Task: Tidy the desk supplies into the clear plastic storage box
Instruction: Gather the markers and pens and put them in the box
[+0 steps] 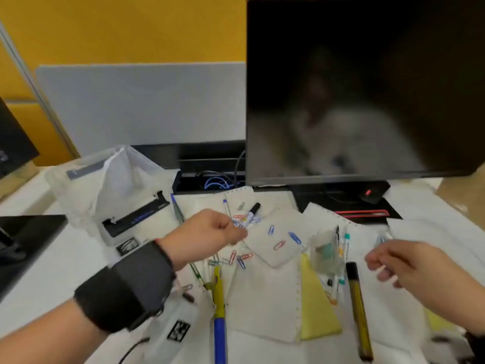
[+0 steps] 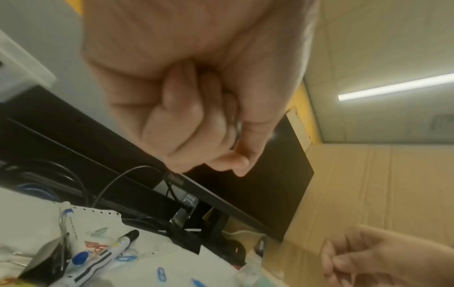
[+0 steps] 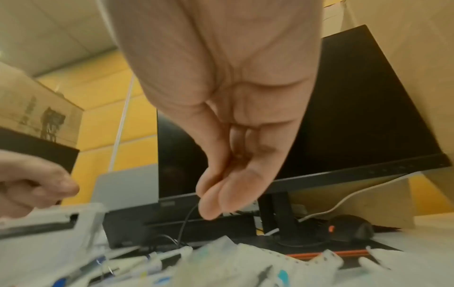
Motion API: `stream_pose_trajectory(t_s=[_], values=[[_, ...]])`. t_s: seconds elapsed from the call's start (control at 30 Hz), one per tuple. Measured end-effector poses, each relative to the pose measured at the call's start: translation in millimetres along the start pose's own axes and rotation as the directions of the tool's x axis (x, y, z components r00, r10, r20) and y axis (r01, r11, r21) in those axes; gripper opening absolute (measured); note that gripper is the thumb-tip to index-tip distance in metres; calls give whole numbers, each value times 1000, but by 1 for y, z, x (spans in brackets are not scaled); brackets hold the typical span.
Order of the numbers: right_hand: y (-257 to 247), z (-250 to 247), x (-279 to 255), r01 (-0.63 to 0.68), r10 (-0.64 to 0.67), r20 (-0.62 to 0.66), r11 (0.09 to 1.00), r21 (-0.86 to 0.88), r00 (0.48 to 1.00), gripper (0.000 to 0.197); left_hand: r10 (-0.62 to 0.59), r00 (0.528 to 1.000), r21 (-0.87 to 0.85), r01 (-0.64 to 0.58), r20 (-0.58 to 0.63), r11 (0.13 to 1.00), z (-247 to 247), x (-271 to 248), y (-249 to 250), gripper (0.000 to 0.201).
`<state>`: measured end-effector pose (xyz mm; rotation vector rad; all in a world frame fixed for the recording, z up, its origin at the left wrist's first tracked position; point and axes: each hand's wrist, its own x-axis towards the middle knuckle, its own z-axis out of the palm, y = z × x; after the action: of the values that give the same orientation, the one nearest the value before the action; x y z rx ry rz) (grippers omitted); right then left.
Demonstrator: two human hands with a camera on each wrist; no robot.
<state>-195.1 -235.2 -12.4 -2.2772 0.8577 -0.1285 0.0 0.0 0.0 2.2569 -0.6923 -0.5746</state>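
Observation:
The clear plastic storage box (image 1: pixel 86 179) stands at the back left with white paper in it. Coloured paper clips (image 1: pixel 279 245) lie scattered over crumpled white sheets, beside a black-capped marker (image 1: pixel 252 212) (image 2: pixel 105 258). My left hand (image 1: pixel 236 229) (image 2: pixel 233 155) hovers over the clips as a fist. A thin grey metal bit, seemingly a paper clip (image 2: pixel 236 134), shows between its thumb and forefinger. Out to the right, my right hand (image 1: pixel 378 264) (image 3: pixel 211 198) hangs over the paper. Its fingers are loosely together and I see nothing held in them.
A dark monitor (image 1: pixel 367 88) fills the back right, a mouse (image 1: pixel 372 194) under it. A white and black device (image 1: pixel 136 219) sits by the box. A small clear case (image 1: pixel 329 254), a yellow pad (image 1: pixel 316 303) and two pens (image 1: pixel 219 295) (image 1: pixel 359 311) lie near me.

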Motion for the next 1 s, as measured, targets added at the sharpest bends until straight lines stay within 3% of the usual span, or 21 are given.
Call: stream_pose_trajectory(t_s=[0.13, 0.2, 0.23, 0.3, 0.37, 0.43, 0.6, 0.8, 0.9, 1.0], values=[[4, 6, 11, -83, 87, 17, 985, -152, 996, 27, 92, 992, 156, -78, -81, 985, 23, 32, 2, 33], [7, 14, 15, -127, 142, 47, 964, -234, 989, 19, 125, 989, 290, -96, -81, 952, 35, 38, 1, 15], [8, 18, 16, -148, 177, 79, 947, -284, 981, 26, 125, 990, 356, -95, -63, 930, 40, 41, -1, 7], [7, 24, 17, -170, 226, 129, 924, -343, 966, 38, 133, 991, 490, -101, -32, 866, 49, 48, -5, 31], [6, 30, 19, -185, 248, 161, 926, -330, 955, 37, 130, 991, 605, -83, -34, 792, 55, 54, -9, 43], [4, 36, 20, -182, 247, 164, 925, -334, 955, 35, 99, 995, 671, -60, -20, 739, 58, 59, -12, 44], [2, 41, 23, -145, 220, 125, 887, -438, 968, 32, 55, 997, 700, -77, 55, 710, 54, 68, -12, 37], [-1, 50, 24, -115, 106, -46, 953, -280, 993, 31, 113, 990, 716, -18, -85, 698, 57, 71, -5, 24], [-2, 54, 24, -13, 7, -136, 999, -50, 991, 17, 108, 980, 649, 25, -164, 760, 57, 61, 8, 30], [-3, 56, 22, 162, -150, -179, 985, 52, 972, 23, 109, 986, 487, -35, -125, 873, 53, 43, 22, 12]])
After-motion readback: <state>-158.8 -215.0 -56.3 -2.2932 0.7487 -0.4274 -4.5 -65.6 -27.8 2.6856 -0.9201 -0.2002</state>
